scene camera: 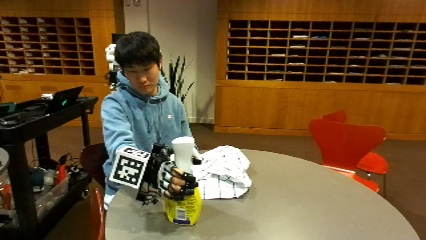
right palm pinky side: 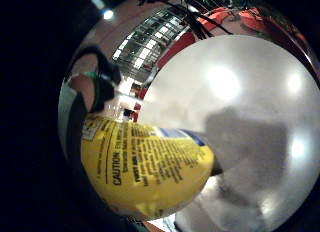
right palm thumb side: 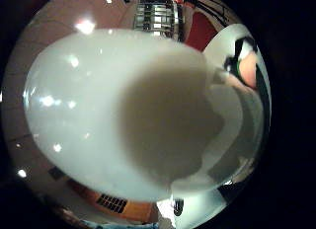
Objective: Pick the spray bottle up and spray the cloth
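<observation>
on round grey table [scene camera: 299, 200], black-gloved right hand [scene camera: 170, 177] with fingers curled around yellow plastic spray bottle [scene camera: 184, 207], just beside crumpled white checked cloth [scene camera: 223, 172].

Wooden pigeonhole shelves [scene camera: 326, 52] line the wall behind red chairs [scene camera: 347, 145].

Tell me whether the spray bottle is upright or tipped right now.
Upright. In the outside view the spray bottle stands vertical, its base at the table, with the gloved right hand gripping its neck.

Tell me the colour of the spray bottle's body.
Yellow, clearest on the spray bottle in the little finger side palm view.
</observation>
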